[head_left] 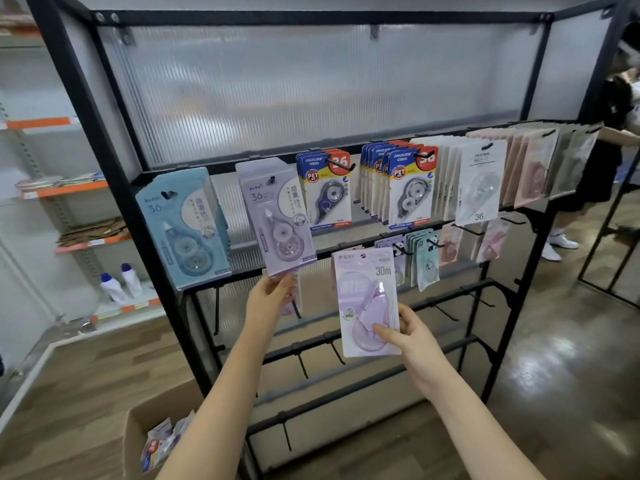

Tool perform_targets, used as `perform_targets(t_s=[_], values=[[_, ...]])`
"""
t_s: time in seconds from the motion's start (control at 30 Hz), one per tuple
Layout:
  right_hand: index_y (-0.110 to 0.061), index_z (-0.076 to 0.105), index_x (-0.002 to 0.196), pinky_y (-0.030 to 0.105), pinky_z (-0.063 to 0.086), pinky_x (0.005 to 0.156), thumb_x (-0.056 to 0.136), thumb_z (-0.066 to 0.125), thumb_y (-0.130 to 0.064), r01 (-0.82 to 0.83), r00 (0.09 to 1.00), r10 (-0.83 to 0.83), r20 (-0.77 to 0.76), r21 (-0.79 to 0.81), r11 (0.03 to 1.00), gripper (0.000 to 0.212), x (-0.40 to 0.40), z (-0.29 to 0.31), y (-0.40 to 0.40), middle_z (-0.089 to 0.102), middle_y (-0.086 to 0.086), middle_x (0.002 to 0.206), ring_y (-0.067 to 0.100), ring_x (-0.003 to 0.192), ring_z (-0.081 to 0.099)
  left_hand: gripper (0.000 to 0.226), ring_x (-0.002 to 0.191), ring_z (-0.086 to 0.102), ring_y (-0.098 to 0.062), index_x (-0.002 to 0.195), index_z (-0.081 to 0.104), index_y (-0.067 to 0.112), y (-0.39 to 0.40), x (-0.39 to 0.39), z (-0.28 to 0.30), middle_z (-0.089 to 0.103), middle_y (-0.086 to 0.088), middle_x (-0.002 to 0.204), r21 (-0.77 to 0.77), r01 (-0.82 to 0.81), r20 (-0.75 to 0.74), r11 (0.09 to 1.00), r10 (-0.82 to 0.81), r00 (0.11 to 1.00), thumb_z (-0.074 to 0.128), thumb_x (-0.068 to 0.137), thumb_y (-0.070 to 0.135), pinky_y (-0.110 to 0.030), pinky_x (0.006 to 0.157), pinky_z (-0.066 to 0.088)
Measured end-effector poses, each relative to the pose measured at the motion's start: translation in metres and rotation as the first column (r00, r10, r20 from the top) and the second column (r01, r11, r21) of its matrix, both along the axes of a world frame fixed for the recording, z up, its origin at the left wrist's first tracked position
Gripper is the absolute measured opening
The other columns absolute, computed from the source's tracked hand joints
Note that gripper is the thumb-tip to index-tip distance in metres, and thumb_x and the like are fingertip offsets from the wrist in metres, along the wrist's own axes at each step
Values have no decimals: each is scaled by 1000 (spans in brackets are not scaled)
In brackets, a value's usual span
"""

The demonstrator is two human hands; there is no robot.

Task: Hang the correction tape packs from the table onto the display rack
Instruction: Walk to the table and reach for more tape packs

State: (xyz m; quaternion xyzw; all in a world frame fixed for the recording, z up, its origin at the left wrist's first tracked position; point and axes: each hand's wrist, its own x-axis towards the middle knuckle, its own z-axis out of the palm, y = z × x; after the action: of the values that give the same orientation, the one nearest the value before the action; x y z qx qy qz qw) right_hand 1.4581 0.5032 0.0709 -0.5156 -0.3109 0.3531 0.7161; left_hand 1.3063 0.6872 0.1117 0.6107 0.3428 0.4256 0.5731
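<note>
- At the black display rack (166, 216), my right hand (412, 336) holds a lilac "30m" correction tape pack (367, 303) at about 5 o'clock of centre, thumb pinched on the face of the blister and fingers behind its lower right corner.
- The pack's top edge sits at the second rail, near 6 o'clock of the blue "36" packs (327, 192); whether its hang hole is already over a peg I cannot tell.
- My left hand (272, 294) pinches the bottom edge of a hanging purple "36" pack (277, 220) at 9 o'clock of the lilac one, tilting it out from the rack.
- Handling, as I judge it: light, stiff card with a clear plastic bubble, glossy and a little slippery. The card will bend if squeezed at one corner, so a grip low on the card edges, clear of the hang hole, suits best.
- A teal "36" pack (185, 226) hangs at the far left, and a cardboard box (138, 424) with more packs sits at 7 o'clock on the floor.
</note>
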Motion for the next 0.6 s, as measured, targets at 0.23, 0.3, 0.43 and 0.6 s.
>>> perform_targets(t_s=[0.23, 0.3, 0.43, 0.6], values=[[-11, 61, 106, 27, 52, 79, 62, 74, -12, -76, 994, 67, -92, -90, 993, 45, -25, -25, 2, 73, 2, 94, 17, 86, 67, 14, 90, 61, -20, 100, 62, 17, -13, -17, -55, 65, -1, 94, 143, -61, -407, 988, 115, 906, 54, 97, 28, -29, 77, 44], [-10, 61, 107, 33, 51, 86, 70, 76, -7, -100, 990, 86, -110, -127, 987, 40, -34, -36, 8, 72, 5, 97, 20, 90, 66, 18, 87, 56, -17, 102, 62, 17, -12, -22, -72, 61, 1, 93, 220, -11, -554, 975, 134, 822, 49, 99, 28, -26, 74, 39], [-9, 63, 108, 34, 51, 87, 83, 68, -3, -122, 987, 98, -124, -204, 971, 26, -47, -60, 31, 71, 7, 102, 20, 92, 65, 29, 96, 61, -21, 110, 62, 11, 1, -28, -103, 68, -3, 107, 278, 211, -820, 937, 117, 560, 44, 99, 31, -26, 71, 40], [-14, 64, 99, 19, 53, 70, 84, 68, -5, -137, 990, 122, -74, -269, 953, 19, -56, -77, 53, 70, 3, 95, 12, 82, 66, 40, 110, 59, -21, 129, 55, 18, 21, -39, -122, 61, -3, 126, 224, 341, -943, 913, 115, 311, 43, 97, 37, -28, 77, 45]])
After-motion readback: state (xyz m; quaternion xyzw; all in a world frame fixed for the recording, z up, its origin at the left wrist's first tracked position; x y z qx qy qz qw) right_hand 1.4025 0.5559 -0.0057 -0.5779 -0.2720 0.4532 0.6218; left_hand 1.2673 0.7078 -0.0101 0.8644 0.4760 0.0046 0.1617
